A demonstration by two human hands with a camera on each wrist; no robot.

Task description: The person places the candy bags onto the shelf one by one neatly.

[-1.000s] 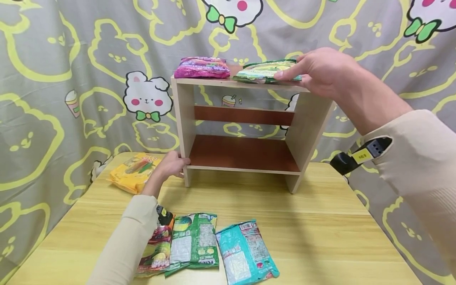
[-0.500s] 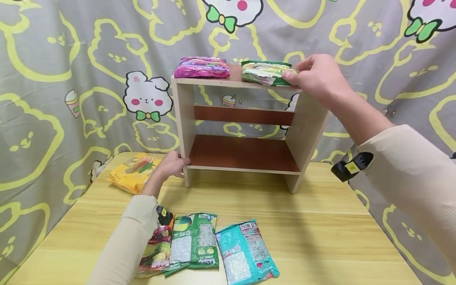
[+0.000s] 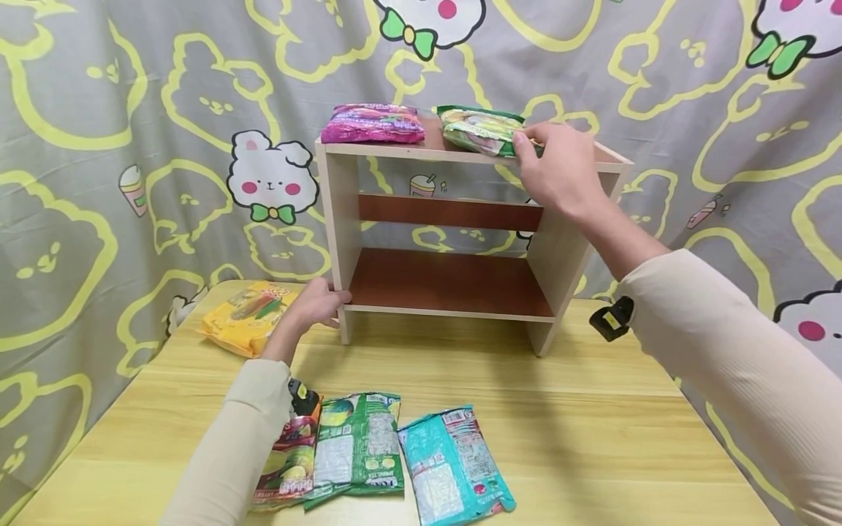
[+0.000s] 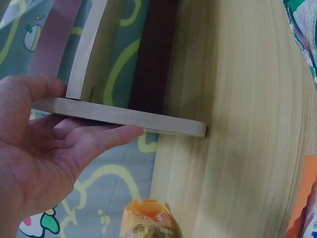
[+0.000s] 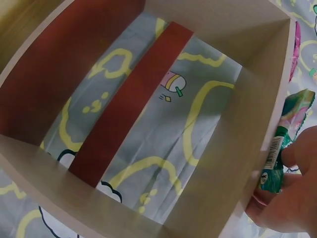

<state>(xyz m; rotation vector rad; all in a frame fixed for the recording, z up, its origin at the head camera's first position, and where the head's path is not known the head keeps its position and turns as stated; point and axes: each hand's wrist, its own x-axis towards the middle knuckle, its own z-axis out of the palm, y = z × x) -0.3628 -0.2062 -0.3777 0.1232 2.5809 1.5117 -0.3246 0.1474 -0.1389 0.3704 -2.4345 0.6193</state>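
Observation:
A small wooden shelf (image 3: 454,281) with brown boards stands at the back of the table. My left hand (image 3: 319,303) holds its left side panel (image 4: 129,116), thumb on one face and fingers along the other. On the top board, my right hand (image 3: 559,164) pinches the right end of a green candy bag (image 3: 480,130). In the right wrist view, that green bag (image 5: 282,144) lies along the top board's edge, with part of the fingers out of frame. A purple candy bag (image 3: 373,124) lies left of it on the top board, a gap between them.
A yellow candy bag (image 3: 246,318) lies on the table (image 3: 612,409) left of the shelf. In front are a red fruit-print bag (image 3: 289,467), partly under the left sleeve, another green bag (image 3: 360,442) and a turquoise bag (image 3: 454,464). A patterned curtain (image 3: 197,146) hangs behind.
My right hand has moved left and slightly down. The green bag on the top board has shifted and turned, its left end now farther back. My left hand stays on the panel.

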